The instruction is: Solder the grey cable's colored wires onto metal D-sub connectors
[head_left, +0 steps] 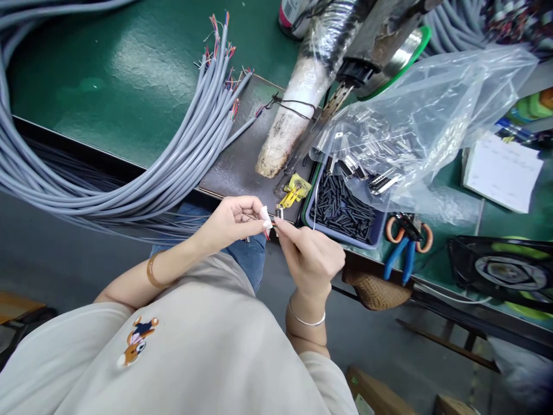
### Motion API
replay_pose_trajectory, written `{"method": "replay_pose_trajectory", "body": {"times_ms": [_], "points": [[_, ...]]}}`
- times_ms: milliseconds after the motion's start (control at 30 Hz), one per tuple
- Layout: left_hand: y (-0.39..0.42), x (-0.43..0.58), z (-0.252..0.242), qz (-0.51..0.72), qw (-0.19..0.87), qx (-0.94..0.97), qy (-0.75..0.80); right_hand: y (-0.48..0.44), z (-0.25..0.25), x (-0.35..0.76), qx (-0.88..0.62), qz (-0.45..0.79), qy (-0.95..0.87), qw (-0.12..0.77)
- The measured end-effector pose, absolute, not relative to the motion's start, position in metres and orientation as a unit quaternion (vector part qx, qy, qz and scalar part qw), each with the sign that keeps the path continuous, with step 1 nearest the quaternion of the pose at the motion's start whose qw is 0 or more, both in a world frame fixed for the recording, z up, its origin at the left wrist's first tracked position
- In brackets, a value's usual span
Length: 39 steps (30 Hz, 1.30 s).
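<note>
My left hand (pixel 235 222) is closed in a pinch, with white coverings on its thumb and index fingertips. Thin coloured wires (pixel 266 233) stick out from between those fingertips. Facing it, my right hand (pixel 309 253) has its thumb and index finger pinched at the end of a thin wire, and its other fingers are curled. Whether it also holds a small part is hidden. Just beyond the fingertips, at the table edge, a small metal multi-pin connector (pixel 279 212) sits beside a yellow clip (pixel 294 191).
Grey cables (pixel 185 132) with stripped coloured ends lie to the left. A tray (pixel 378 233) of short black tubes, partly under a plastic bag (pixel 432 132) of connectors, stands right. Near it are pliers (pixel 401 256), a wrapped white tube (pixel 298 98), a solder spool (pixel 401 63) and a fan (pixel 505 271).
</note>
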<state>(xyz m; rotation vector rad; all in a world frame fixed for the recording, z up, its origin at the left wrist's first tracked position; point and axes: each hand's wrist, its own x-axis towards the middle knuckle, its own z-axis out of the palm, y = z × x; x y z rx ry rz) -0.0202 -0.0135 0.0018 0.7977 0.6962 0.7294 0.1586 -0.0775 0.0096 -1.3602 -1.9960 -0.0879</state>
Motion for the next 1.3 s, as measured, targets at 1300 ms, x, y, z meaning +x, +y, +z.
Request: {"method": "replay_pose_trajectory", "body": {"times_ms": [1300], "points": [[-0.001, -0.006, 0.008, 0.482, 0.608, 0.456, 0.435, -0.050, -0.010, 0.129, -0.559, -0.033, -0.672, 0.485]]}}
